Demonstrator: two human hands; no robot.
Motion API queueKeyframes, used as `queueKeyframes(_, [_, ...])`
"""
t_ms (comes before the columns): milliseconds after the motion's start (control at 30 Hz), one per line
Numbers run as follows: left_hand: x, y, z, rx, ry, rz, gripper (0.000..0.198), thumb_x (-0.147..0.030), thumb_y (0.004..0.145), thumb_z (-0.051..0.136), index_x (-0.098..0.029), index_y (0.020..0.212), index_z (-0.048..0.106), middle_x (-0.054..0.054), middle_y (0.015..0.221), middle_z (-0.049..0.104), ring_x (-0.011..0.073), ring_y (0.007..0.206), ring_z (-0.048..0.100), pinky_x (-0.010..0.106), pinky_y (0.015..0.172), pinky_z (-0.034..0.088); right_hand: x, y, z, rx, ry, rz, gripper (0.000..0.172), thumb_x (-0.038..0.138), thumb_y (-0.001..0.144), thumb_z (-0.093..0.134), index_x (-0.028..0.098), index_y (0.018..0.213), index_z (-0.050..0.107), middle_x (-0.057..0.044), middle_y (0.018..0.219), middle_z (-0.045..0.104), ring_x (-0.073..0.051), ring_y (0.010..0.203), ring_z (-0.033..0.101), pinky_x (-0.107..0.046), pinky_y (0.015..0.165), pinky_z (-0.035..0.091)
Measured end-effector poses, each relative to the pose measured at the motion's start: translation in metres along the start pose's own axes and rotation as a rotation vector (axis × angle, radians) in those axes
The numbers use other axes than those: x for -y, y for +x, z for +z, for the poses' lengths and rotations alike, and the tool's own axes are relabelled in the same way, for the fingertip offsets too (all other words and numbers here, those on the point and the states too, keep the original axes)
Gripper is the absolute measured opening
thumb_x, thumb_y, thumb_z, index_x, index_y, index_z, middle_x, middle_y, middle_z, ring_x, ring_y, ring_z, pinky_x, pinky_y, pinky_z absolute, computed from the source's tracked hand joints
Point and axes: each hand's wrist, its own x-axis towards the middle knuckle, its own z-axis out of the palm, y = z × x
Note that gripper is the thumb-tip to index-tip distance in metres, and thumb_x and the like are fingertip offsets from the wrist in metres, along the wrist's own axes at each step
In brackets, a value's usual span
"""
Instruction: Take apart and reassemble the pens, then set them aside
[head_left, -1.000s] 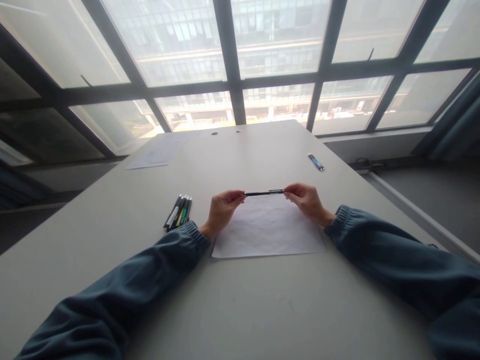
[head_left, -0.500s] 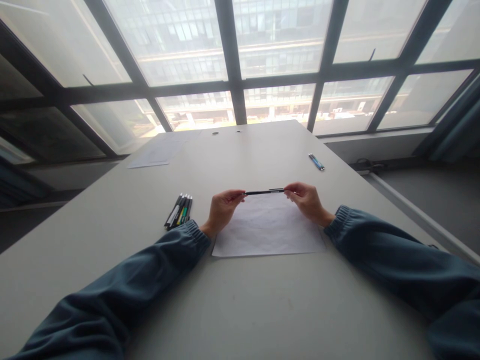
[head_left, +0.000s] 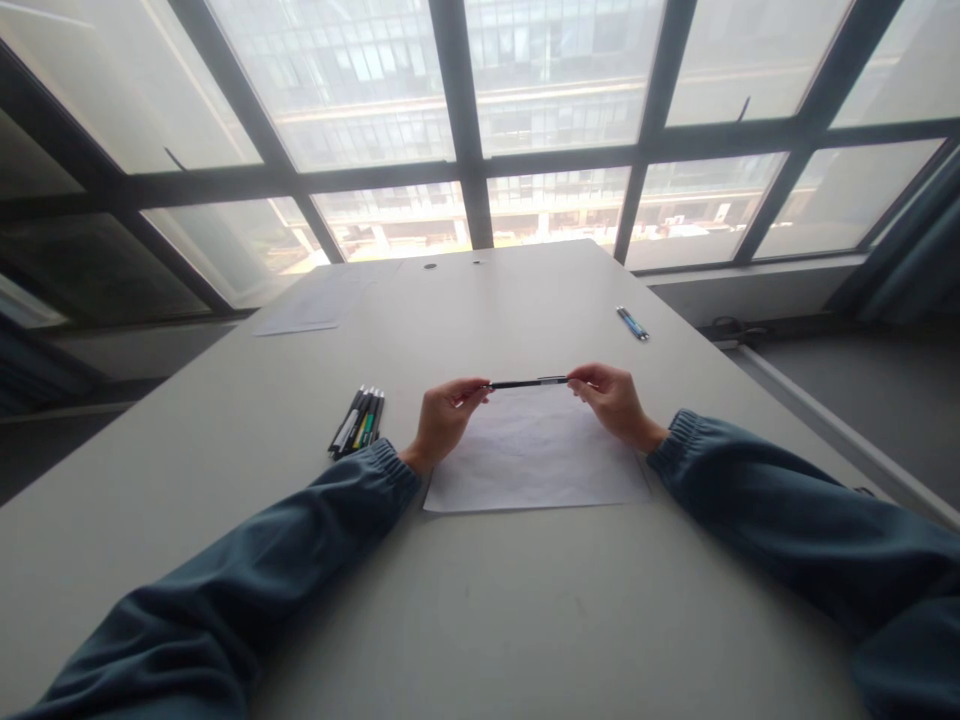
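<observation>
Evidently, the black pen was held level between two hands, above the far edge of the white paper, its clip and a pale mark toward the right end. The left hand had one tip pinched between thumb and fingers, and the right hand pinched the other just as tightly — no gap showed at either end, and the barrel between them was bare. It looked a light, stiff thing, unlikely to bend or break under an ordinary grip, though the slim barrel was probably smooth enough to roll or slip. The middle of the barrel seemed the surest place for a single hand to take it; the tips gave little to hold, and the clip was likely the weakest part. On the surface, a cluster of pens lay just beside the left sleeve, while blue pens lay farther off, beyond the right hand.
</observation>
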Motion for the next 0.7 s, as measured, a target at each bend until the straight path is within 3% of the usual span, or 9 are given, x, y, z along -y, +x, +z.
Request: queueKeyframes(700, [0.0036, 0.0005, -0.0009, 0.001, -0.046, 0.024, 0.038, -0.046, 0.08, 0.077, -0.013, 0.099, 0.077, 0.011, 0.089, 0.079, 0.0202, 0.074, 0.074, 0.033, 0.075, 0.062, -0.0035, -0.0004, 0.0006, 0.003, -0.016, -0.021, 0.024, 0.039, 0.081, 0.074, 0.016, 0.086, 0.074, -0.004, 0.076, 0.071, -0.015, 0.065, 0.063, -0.029, 0.062, 0.053])
